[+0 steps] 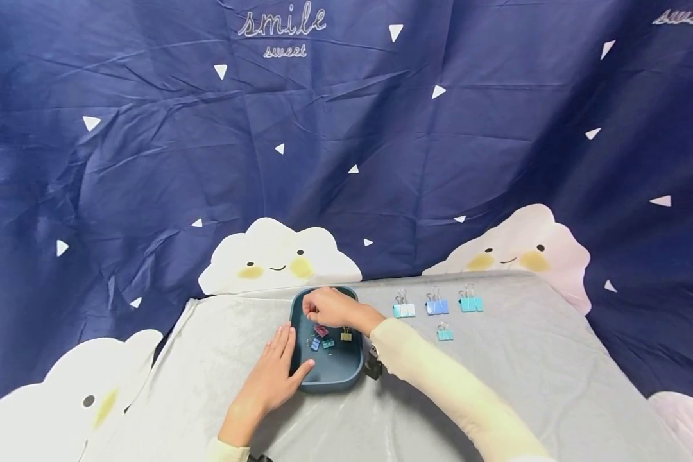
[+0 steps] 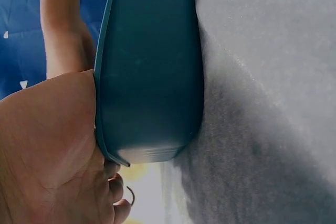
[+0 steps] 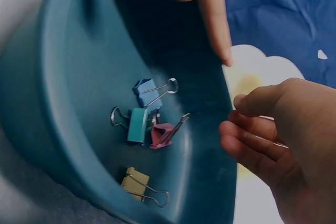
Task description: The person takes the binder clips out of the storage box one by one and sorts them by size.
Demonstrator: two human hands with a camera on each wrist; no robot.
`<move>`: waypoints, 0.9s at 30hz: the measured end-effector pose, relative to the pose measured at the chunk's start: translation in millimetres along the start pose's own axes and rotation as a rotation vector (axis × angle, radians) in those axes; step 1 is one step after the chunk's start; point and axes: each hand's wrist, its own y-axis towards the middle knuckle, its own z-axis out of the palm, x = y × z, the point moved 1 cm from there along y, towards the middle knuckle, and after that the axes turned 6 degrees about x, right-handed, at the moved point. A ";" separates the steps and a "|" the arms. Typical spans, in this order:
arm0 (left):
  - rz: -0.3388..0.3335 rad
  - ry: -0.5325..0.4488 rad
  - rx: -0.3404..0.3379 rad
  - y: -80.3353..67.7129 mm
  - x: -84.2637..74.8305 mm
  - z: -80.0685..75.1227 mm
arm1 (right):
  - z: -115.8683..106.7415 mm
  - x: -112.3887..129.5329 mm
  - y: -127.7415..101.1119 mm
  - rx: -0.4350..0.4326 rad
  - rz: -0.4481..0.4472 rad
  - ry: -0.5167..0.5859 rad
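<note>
Left hand [image 1: 271,378] at tub's left rim, fingers straight, thumb spread over the edge; steadies nothing else. Inside tub [image 1: 330,386], left to right: blue clip [image 1: 315,344], red clip [image 1: 321,330], teal clip [image 1: 328,344], yellow clip [image 1: 346,334]. Right hand [image 1: 333,308] above tub's far end, forearm crossing its right side; fingers curled, thumb near fingertips, grasp looks empty. Right of tub, on tabletop [image 1: 531,385]: four more clips, three in a row.

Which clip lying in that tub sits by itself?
The yellow clip, lying alone toward the right of the tub in the head view; the blue clip, teal clip and pink clip are bunched together.
</note>
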 end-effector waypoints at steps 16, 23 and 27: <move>0.022 -0.014 -0.006 1.5 1.4 -6.3 | 17.9 -3.4 7.9 0.236 0.063 -0.059; 0.025 -0.022 -0.001 1.4 0.3 -9.1 | 20.3 -2.7 6.5 0.283 0.054 -0.127; 0.010 -0.007 0.013 0.9 -0.3 -9.5 | 20.0 -4.8 4.8 0.276 0.091 -0.153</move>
